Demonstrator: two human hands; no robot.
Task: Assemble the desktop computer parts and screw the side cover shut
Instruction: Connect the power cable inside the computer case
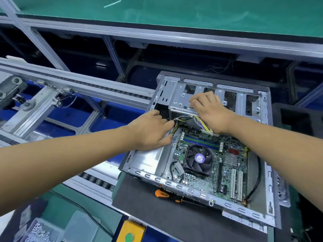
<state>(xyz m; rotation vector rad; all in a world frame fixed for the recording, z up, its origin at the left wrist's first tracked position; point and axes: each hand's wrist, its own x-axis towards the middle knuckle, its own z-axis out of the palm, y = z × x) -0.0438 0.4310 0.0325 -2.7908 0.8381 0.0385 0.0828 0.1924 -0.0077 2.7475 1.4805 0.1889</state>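
Observation:
An open desktop case (270,173) lies on its side on a black mat (157,212). Inside it are a motherboard (225,165) with a CPU fan (198,158) and a silver power supply (148,158) at the left. My left hand (150,130) rests over the power supply, and its fingers and thumb close around a multicoloured cable bundle (183,117). My right hand (208,109) reaches over the cables, its fingers curled on the metal drive cage (176,95) at the far side. The white connector (208,132) of the bundle lies at my right wrist.
An orange-handled screwdriver (161,193) lies on the mat, partly under the case's near edge. A clear box of screws (40,231) and a yellow box with a green button (130,231) sit near me. A roller conveyor (97,180) runs along the left, and black foam (297,119) stands right.

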